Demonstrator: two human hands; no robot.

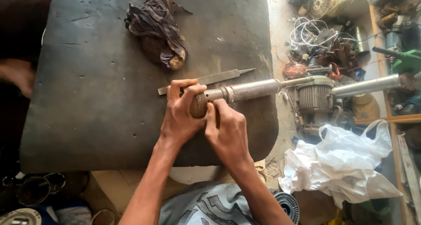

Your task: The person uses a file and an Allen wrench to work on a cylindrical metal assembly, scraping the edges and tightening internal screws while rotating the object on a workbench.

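Both hands on one metal shaft point(245, 91) here, lying near the right edge of the dark mat point(87, 97). The left hand point(180, 117) has its fingers curled tight around the shaft's rounded brown end, while the right hand point(228, 130) pinches it just beside. One flat file point(210, 79) lies just behind, and one crumpled rag point(158, 27) toward the far edge.

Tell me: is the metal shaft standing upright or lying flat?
Lying flat: the shaft runs sideways across the mat, both hands at its rounded end.
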